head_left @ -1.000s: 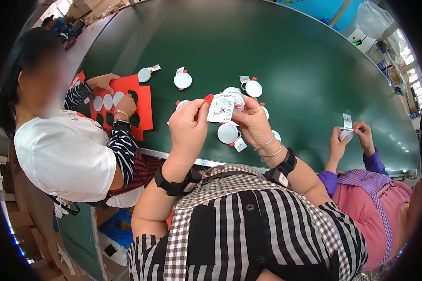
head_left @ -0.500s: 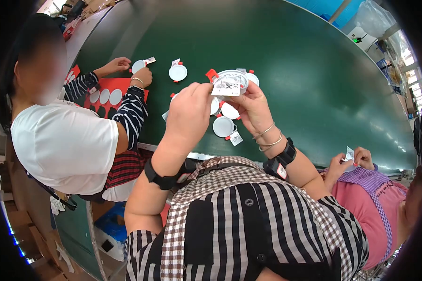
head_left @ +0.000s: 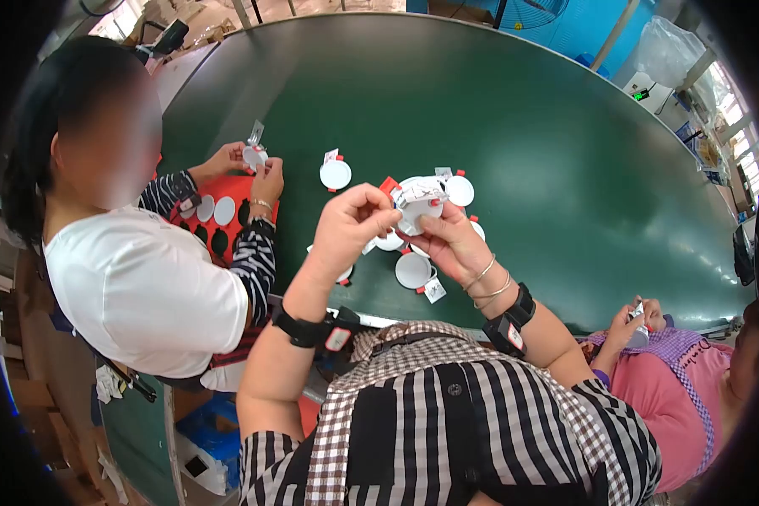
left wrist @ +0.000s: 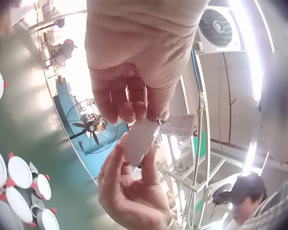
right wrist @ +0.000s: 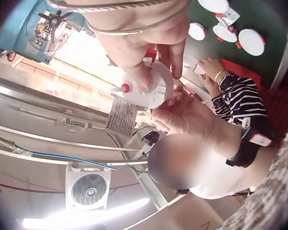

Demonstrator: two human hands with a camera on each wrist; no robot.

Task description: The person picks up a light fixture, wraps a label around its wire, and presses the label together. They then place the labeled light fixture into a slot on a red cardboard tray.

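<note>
Between my two hands, raised over the green table [head_left: 565, 126], is a white round downlight [head_left: 415, 219] with red clips and a printed paper tag [right wrist: 121, 117]. My right hand [head_left: 457, 240] grips the lamp body; in the right wrist view its thumb presses the white back, beside a short stub with a red ring. On the other side, my left hand [head_left: 350, 229] pinches at the lamp's edge with thumb and fingertips. The left wrist view has the lamp nearly edge-on, its tag hanging to one side.
Several similar downlights [head_left: 413, 271] with red clips and tags lie on the table beyond and below my hands. At left, a person in a white shirt [head_left: 143, 287] holds another lamp [head_left: 255, 157] over a red sheet with round holes. A person in pink [head_left: 649, 396] handles one at right.
The downlight in my hands has tilted, and its tag no longer faces the head camera flat. The person at left has picked a lamp off the table. The head view has shifted slightly.
</note>
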